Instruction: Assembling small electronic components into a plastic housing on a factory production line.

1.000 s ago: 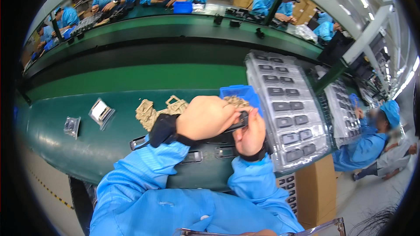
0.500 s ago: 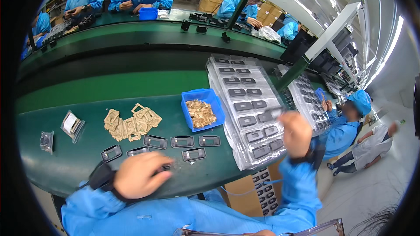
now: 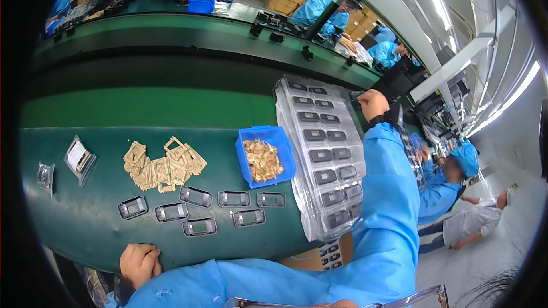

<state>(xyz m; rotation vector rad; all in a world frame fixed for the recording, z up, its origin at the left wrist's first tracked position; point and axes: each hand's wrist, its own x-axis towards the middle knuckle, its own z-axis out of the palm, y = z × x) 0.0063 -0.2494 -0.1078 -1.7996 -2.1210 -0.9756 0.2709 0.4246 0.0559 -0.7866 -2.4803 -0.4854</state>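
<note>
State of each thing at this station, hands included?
Left hand: fingers curled, at table's near edge
Right hand: outstretched right of clear tray; grip unclear
Blue bin: open, holding tan pieces
Clear tray: loaded with dark parts
Black housings: seven, lying flat
Tan frames: heaped
Clear bags: two, filled

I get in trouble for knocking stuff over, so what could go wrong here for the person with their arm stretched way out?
1. The right sleeve passes close along the clear tray, so it might catch and nudge it.
2. The blue bin sits right beside that tray; a bump might spill its tan bits.
3. The dark frames lie loose, so a careless sweep of the left hand could scatter them.
</note>
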